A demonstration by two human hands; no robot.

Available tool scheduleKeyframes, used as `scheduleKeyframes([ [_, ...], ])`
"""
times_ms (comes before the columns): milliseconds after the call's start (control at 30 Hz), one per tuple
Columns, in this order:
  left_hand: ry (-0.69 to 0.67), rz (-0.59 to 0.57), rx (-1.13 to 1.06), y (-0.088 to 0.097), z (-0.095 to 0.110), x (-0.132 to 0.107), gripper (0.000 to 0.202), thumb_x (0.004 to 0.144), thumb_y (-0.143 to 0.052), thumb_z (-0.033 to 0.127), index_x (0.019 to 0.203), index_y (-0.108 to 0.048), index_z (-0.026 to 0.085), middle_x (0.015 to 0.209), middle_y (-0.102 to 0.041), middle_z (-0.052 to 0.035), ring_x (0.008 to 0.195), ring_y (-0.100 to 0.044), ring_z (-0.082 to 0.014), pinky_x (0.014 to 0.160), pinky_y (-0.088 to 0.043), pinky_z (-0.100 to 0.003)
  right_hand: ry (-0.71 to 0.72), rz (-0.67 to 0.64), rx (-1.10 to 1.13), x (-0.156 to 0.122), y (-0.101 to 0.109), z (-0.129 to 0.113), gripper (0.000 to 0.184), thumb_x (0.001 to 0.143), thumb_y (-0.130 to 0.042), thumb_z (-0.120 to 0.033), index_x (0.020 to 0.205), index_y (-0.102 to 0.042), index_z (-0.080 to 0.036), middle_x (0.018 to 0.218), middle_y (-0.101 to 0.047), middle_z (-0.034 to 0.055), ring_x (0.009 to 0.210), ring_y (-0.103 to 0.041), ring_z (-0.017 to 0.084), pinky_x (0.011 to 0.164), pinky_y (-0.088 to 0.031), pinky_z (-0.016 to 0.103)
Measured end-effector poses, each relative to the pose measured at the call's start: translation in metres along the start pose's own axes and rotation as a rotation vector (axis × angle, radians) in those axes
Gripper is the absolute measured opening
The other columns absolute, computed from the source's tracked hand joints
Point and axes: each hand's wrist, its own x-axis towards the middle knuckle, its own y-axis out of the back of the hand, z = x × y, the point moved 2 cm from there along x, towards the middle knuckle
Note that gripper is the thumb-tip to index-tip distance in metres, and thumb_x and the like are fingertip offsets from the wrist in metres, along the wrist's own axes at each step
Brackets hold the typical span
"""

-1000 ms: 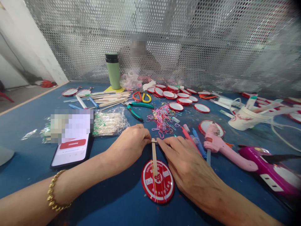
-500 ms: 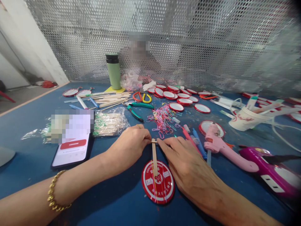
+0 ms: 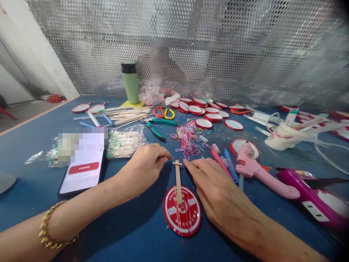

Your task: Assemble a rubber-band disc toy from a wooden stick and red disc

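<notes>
A red round disc [image 3: 182,225] with white print lies flat on the blue table, rubber bands stretched across its face. A flat wooden craft stick [image 3: 178,180] runs from its middle toward the far side. Across that stick's far end sits a short thin stick [image 3: 177,163]. My left hand [image 3: 145,163] is just left of the short stick, apart from it, fingers loosely bent and holding nothing. On the other side, my right hand [image 3: 215,185] rests with fingers stretched out, its index fingertip close to the short stick's right end.
Beyond the hands are a pile of coloured rubber bands [image 3: 188,136], green-handled pliers [image 3: 155,131] and several red-rimmed discs [image 3: 233,124]. A phone [image 3: 84,167] lies left. To the right are a pink glue gun [image 3: 261,174], a purple device [image 3: 305,196] and a paper cup [image 3: 282,137].
My left hand has let go of the short stick's left end and drawn back left. The right fingertip has moved slightly away from the other end. The disc stays in place.
</notes>
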Motion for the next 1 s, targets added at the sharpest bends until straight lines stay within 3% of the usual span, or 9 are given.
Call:
scheduleKeyframes([
  [333, -0.024, -0.004, 0.007, -0.0009, 0.0029, -0.0039, 0.027, 0.087, -0.049, 0.009, 0.093, -0.074, 0.018, 0.09, -0.072, -0.003, 0.082, -0.062, -0.0153, 0.076, -0.047, -0.028, 0.015, 0.014, 0.022, -0.0014, 0.0057, -0.0038, 0.041, 0.095, -0.036, -0.011, 0.133, -0.052, -0.011, 0.107, -0.062, 0.014, 0.096, -0.056, 0.026, 0.083, -0.052, 0.047],
  [1000, -0.036, -0.003, 0.004, -0.0013, 0.0029, -0.0039, 0.028, 0.088, -0.048, 0.01, 0.094, -0.073, 0.02, 0.091, -0.071, -0.0021, 0.082, -0.062, -0.0149, 0.075, -0.046, -0.027, 0.004, -0.016, 0.034, 0.0007, 0.0051, -0.0054, 0.044, 0.093, -0.037, -0.01, 0.135, -0.052, -0.011, 0.103, -0.063, 0.0138, 0.093, -0.057, 0.025, 0.08, -0.053, 0.047],
])
